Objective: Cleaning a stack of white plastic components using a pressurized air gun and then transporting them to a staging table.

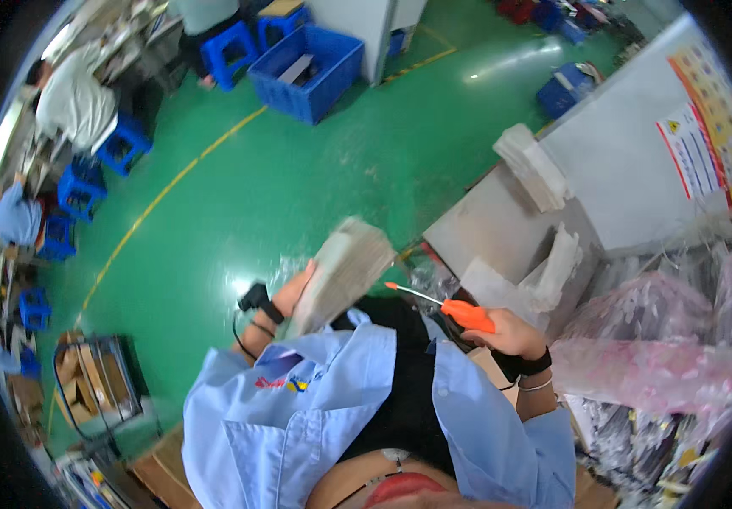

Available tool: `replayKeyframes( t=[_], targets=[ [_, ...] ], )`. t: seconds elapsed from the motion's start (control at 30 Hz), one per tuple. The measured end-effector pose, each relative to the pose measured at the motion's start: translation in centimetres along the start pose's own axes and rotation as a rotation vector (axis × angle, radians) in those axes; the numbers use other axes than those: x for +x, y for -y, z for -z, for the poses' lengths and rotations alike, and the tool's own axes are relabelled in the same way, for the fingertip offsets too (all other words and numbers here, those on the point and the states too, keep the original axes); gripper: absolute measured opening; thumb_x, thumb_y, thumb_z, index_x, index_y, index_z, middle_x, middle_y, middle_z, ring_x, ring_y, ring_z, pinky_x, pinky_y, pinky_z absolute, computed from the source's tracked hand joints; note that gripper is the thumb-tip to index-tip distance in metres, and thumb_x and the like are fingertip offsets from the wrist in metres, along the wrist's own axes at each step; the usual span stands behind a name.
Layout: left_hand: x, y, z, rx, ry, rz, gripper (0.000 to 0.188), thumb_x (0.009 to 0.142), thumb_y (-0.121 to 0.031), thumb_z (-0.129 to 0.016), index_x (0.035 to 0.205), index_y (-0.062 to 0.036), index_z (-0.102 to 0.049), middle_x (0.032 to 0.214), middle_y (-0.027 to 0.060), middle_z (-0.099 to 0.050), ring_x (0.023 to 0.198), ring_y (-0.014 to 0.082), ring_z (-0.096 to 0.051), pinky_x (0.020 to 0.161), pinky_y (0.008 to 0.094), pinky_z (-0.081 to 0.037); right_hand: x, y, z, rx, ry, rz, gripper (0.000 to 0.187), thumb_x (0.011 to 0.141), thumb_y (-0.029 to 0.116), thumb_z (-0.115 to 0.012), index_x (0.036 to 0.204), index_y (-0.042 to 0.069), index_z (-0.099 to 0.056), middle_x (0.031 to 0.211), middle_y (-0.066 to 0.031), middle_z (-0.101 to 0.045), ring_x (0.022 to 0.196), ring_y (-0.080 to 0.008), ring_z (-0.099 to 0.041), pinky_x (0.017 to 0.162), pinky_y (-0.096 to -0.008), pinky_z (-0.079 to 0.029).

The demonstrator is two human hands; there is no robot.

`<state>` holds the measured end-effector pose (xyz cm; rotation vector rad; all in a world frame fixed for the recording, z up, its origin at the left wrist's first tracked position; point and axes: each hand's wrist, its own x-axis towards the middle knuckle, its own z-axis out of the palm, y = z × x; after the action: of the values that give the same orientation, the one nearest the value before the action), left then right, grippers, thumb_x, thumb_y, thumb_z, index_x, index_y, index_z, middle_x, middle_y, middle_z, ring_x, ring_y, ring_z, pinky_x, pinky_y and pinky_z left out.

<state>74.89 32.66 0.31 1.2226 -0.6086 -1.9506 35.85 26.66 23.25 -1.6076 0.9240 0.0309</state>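
Observation:
My left hand (295,293) is closed around the side of a thick greyish-white bundle (347,265), which looks like a stack of thin flat pieces. The bundle is blurred, so its exact kind is unclear. In my right hand (514,332) is a screwdriver (470,316) with an orange handle, its thin shaft pointing left toward the bundle and ending in an orange tip. Shaft and bundle are apart. Clear plastic wrap (432,278) lies just beyond the screwdriver.
To my right, a grey table (480,222) carries similar bundles (534,170). Plastic-wrapped goods (646,373) are piled beside it. A blue crate (306,76) stands on the green floor ahead. A cart with cardboard (98,377) is at left, near blue stools (81,187) and seated people (77,102).

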Motion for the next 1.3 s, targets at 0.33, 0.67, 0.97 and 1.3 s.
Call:
replayKeyframes(
  t=[0.33,0.67,0.97,1.3],
  targets=[
    [-0.7,-2.0,-3.7,-0.421,0.32,-0.113,0.074,0.096,-0.06,-0.02,0.143,-0.0034,-0.03,0.139,0.0167,-0.044,0.124,0.0282,-0.048,0.105,0.0411,-0.039,1.9,-2.7,-1.3,-0.1,0.133,-0.082,0.039,0.09,0.041,-0.059,0.084,0.003,-0.06,0.064,-0.0044,-0.058,0.058,-0.014,-0.054,0.055,-0.0319,-0.043],
    [-1.0,-3.0,-1.2,-0.295,0.172,-0.178,0.079,0.093,-0.065,-0.02,0.144,-0.0058,-0.031,0.139,0.0154,-0.044,0.123,0.029,-0.049,0.101,0.0432,-0.042,2.9,-1.9,-1.0,-0.147,0.034,-0.043,0.05,0.088,0.048,-0.058,0.072,0.0,-0.058,0.056,-0.0038,-0.054,0.051,-0.0157,-0.051,0.051,-0.0326,-0.041],
    [-2.0,-4.3,-2.2,-0.419,0.251,-0.216,0.091,0.087,-0.074,-0.018,0.144,-0.0048,-0.028,0.141,0.0174,-0.041,0.123,0.0319,-0.048,0.1,0.0463,-0.042,3.6,-2.1,-1.0,-0.186,0.005,-0.011,0.047,0.089,0.046,-0.059,0.073,0.002,-0.058,0.057,-0.0034,-0.054,0.053,-0.014,-0.051,0.052,-0.0309,-0.041],
    [-2.5,-5.5,-2.7,-0.547,0.298,-0.176,0.092,0.086,-0.075,-0.017,0.144,-0.004,-0.029,0.141,0.0178,-0.041,0.124,0.0333,-0.047,0.101,0.0469,-0.042,4.0,-1.2,-1.3,-0.221,0.04,0.019,0.052,0.088,0.051,-0.056,0.071,0.002,-0.059,0.056,-0.0066,-0.056,0.052,-0.0163,-0.054,0.052,-0.0322,-0.042]
  ],
)
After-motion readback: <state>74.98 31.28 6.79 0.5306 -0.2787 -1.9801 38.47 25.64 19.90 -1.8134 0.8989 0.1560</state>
